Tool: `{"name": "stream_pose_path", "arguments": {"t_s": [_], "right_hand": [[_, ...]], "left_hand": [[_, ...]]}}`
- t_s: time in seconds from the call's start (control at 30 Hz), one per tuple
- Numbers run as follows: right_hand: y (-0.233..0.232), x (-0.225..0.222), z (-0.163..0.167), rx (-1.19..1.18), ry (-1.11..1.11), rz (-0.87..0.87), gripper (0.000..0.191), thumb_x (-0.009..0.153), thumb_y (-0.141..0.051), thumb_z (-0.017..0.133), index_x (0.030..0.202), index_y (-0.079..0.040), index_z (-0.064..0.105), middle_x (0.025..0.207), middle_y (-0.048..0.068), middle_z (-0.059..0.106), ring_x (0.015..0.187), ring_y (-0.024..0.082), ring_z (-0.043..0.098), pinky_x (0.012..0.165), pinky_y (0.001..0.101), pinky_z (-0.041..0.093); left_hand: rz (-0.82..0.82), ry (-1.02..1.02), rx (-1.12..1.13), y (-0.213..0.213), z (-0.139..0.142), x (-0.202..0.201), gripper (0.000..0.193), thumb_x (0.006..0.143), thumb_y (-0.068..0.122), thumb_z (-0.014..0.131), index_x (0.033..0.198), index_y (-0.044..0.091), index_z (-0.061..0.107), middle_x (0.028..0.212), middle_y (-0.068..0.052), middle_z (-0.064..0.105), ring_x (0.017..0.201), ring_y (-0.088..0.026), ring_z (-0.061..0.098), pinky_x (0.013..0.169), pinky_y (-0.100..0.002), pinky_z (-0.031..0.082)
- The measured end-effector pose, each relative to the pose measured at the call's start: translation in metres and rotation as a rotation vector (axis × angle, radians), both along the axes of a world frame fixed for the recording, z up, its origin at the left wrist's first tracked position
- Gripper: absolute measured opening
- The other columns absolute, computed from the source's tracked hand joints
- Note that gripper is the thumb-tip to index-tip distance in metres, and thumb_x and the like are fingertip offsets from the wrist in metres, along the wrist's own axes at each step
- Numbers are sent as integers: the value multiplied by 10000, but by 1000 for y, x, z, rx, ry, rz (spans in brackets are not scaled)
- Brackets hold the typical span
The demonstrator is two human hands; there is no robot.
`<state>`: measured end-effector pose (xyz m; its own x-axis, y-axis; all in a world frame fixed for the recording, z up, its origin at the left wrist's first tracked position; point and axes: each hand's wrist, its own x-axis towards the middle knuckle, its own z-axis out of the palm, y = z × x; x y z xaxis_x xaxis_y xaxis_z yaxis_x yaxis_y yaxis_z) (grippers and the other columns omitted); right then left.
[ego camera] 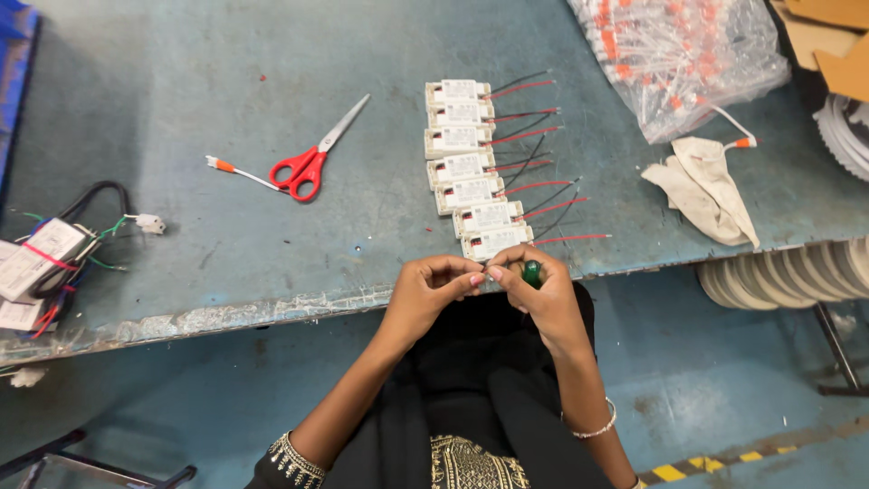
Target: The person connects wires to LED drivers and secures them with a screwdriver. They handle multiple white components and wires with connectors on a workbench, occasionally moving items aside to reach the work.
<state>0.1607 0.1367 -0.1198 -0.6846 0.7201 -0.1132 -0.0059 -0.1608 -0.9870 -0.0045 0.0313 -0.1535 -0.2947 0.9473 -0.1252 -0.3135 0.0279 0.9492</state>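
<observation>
My left hand [427, 292] and my right hand [540, 294] meet at the table's front edge, fingertips pinched together on something small that I cannot make out. A green-handled tool [532, 273] is held in my right hand. Just beyond my fingers lies the nearest of several small white rectangular modules [496, 241] with red and black wires, laid in a row [463, 167] running away from me.
Red-handled scissors [312, 161] and a white wire with an orange tip [237, 172] lie left of the row. A bundle of wired modules [45, 263] sits at the far left edge. A clear bag of orange-tipped parts [679, 54] and a crumpled cloth [706, 186] are at right.
</observation>
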Motion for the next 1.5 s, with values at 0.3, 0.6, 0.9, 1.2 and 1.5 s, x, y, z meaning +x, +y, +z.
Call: {"name": "stream_pose_path", "arguments": {"t_s": [0.3,0.6,0.9,1.2,1.5], "right_hand": [[-5,-11,-11,-121,174,-52,107,968,-95,665,983,-2,615,602,-59,450,479,25,352,447,221,282],[-17,-26,-22,-293,299,-45,118,995,-107,630,933,-28,568,579,-73,347,459,30,311,437,225,265],[3,-28,-12,450,-250,-192,148,957,-160,714,1061,-55,719,607,-20,472,535,69,371,480,275,305],[12,-41,-12,775,-692,-291,272,897,-285,740,1149,-195,689,637,155,620,625,396,627,569,492,459],[10,-37,-10,726,-723,-291,282,912,-321,723,1137,-175,635,659,159,626,643,409,639,575,507,459]], "left_hand": [[54,-80,33,8,-5,4,173,915,173,765,972,10,753,750,20,662,663,-33,544,614,-198,435],[144,-316,118,9,-11,9,142,963,148,705,996,10,707,790,38,626,677,-40,516,630,-204,410],[213,-78,104,15,-28,-9,128,957,135,703,979,10,699,711,51,603,609,-14,483,550,-188,368],[249,83,35,18,-41,-17,132,936,133,726,962,4,713,710,91,584,598,20,443,516,-176,319],[222,57,45,16,-39,-16,122,942,107,722,965,-11,710,743,79,604,610,30,444,522,-166,322]]}}
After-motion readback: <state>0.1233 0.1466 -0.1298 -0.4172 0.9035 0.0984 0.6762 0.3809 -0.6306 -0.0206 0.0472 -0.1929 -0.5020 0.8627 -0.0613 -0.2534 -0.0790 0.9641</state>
